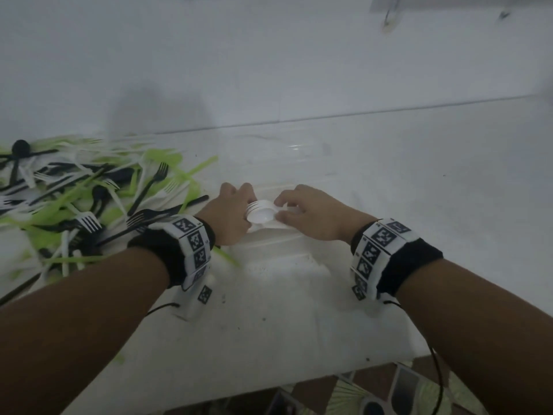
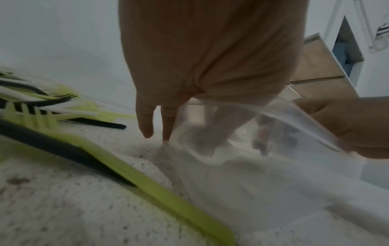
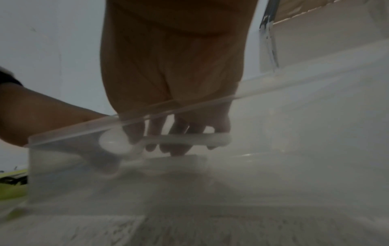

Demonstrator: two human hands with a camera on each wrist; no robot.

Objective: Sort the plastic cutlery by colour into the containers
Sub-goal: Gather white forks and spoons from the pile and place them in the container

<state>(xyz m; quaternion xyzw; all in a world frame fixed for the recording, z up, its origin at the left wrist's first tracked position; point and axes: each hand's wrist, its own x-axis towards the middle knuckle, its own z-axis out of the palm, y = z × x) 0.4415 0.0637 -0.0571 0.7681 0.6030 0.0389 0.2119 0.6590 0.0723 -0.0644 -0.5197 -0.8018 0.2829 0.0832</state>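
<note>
A stack of white plastic spoons (image 1: 262,215) hangs just inside a clear plastic container (image 1: 287,244) at the middle of the white counter. My left hand (image 1: 250,205) grips the bowl end and my right hand (image 1: 281,209) pinches the handles. In the right wrist view, the right hand (image 3: 168,148) curls its fingers round the spoon handles (image 3: 189,139), seen through the container wall (image 3: 273,86). In the left wrist view, the left hand (image 2: 189,141) points its fingers down across the container rim (image 2: 273,116), some fingers inside and some outside.
A mixed pile of green, black and white forks, knives and spoons (image 1: 89,199) covers the counter's left side. One green fork (image 2: 147,183) lies right beside the container. The white wall stands behind. The counter's front edge runs close below my forearms.
</note>
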